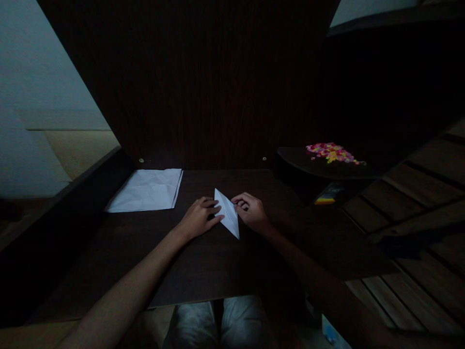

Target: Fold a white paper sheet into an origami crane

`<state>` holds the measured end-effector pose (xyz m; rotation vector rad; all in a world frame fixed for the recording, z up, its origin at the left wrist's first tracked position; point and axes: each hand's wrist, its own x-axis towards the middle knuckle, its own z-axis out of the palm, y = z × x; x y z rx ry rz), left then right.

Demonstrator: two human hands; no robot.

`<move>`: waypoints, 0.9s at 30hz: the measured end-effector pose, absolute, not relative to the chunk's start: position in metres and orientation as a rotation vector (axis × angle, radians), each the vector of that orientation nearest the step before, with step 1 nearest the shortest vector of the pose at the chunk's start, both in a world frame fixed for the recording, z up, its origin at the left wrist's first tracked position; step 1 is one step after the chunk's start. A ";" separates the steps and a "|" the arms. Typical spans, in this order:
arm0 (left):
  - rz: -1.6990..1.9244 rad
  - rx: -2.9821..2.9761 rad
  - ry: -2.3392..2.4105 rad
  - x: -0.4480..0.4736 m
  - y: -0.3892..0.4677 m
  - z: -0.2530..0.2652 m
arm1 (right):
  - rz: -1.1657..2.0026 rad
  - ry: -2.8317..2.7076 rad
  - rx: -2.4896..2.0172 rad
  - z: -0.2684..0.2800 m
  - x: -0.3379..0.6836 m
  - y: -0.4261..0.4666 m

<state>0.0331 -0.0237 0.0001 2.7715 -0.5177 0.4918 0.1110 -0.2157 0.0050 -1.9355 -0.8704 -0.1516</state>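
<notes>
A piece of white paper folded into a narrow diamond (230, 216) lies on the dark desk between my hands, one point facing away and one toward me. My left hand (198, 218) rests on its left side with the fingers spread over the paper. At the right edge, my right hand (253, 213) has its thumb and fingers pinched together on the paper, the other fingers curled in. The exact fingertip contact is dim.
Creased white sheets (148, 189) lie in a stack at the back left of the desk (203, 271). Small pink, red and yellow pieces (334, 153) are heaped on a raised shelf (298, 157) at the right. An upright dark panel (203, 97) closes the back.
</notes>
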 end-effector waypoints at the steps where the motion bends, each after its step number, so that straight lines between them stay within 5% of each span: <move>1: 0.496 2.775 -0.519 0.033 -0.024 0.000 | -0.210 -0.875 -1.983 0.006 0.113 -0.217; 27: 0.407 2.835 -0.404 0.033 -0.024 -0.003 | -0.177 -1.285 -2.073 -0.012 0.117 -0.217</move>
